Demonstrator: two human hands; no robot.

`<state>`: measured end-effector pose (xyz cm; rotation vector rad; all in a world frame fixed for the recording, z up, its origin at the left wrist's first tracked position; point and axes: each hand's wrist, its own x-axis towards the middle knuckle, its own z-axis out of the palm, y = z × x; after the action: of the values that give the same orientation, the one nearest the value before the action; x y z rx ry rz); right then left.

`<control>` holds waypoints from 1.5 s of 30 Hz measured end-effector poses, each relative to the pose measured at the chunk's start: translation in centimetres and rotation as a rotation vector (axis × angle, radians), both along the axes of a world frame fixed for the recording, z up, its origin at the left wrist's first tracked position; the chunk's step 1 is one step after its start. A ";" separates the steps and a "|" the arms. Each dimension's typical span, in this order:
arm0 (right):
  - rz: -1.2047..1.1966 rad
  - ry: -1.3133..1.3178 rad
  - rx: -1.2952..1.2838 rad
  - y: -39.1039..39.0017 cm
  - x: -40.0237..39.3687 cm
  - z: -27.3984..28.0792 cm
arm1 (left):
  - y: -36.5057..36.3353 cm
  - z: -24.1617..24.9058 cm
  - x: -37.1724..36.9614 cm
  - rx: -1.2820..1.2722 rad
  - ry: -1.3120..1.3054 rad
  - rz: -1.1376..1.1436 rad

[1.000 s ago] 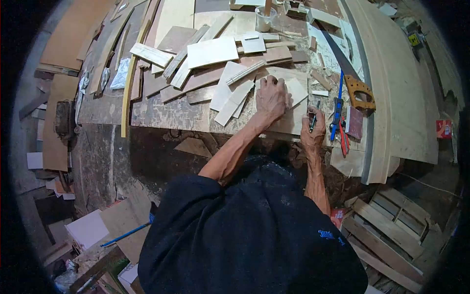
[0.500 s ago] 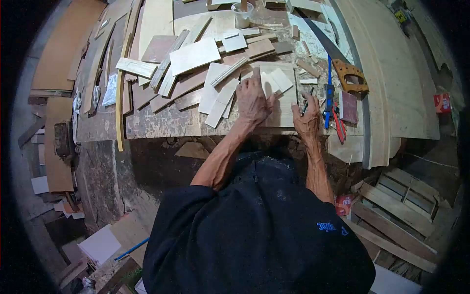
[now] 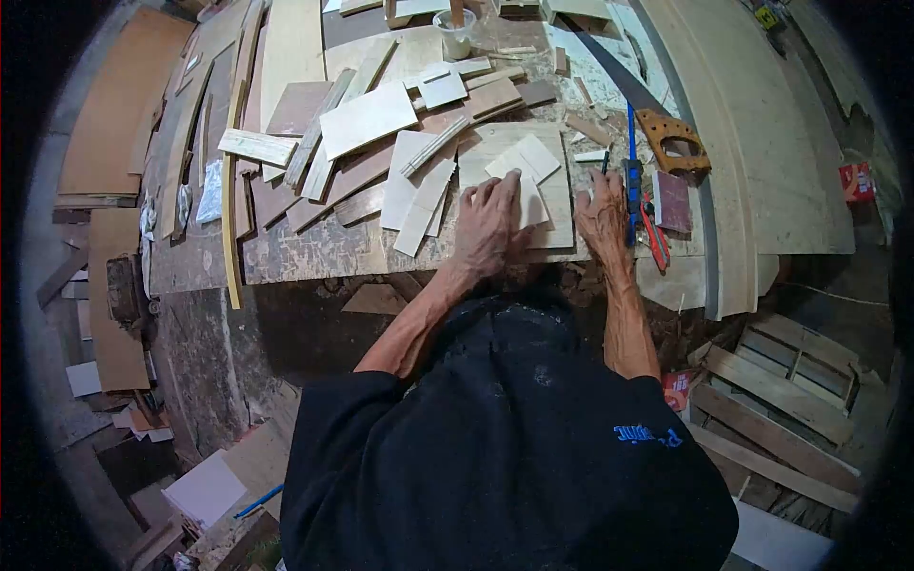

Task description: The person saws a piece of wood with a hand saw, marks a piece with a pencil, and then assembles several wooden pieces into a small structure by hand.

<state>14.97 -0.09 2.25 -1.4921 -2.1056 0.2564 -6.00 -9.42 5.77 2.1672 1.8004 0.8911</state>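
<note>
Near the front edge of the workbench, the left hand, fingers loosely spread, touches pale wood pieces; the right hand seemingly grips a pen.

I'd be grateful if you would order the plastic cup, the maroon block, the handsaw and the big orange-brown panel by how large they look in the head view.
1. Orange-brown panel
2. Handsaw
3. Plastic cup and maroon block: too alike to rank
</note>
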 end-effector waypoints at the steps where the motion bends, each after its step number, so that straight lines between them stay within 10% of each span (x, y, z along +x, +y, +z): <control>1: 0.020 0.016 0.005 0.3 0.2 -0.2 | -0.1 0.2 0.3 -0.029 0.002 -0.014; 38: 0.092 0.060 -0.184 0.4 -4.5 3.8 | 0.8 -1.6 1.4 -0.135 0.194 -0.087; 45: 0.115 0.122 -0.148 0.3 -4.0 3.2 | 3.2 1.8 -8.1 0.180 -0.183 0.471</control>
<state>10.96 0.19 5.46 -1.4004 -2.1160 0.5433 -14.10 -6.24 7.53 1.6989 2.2462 1.3461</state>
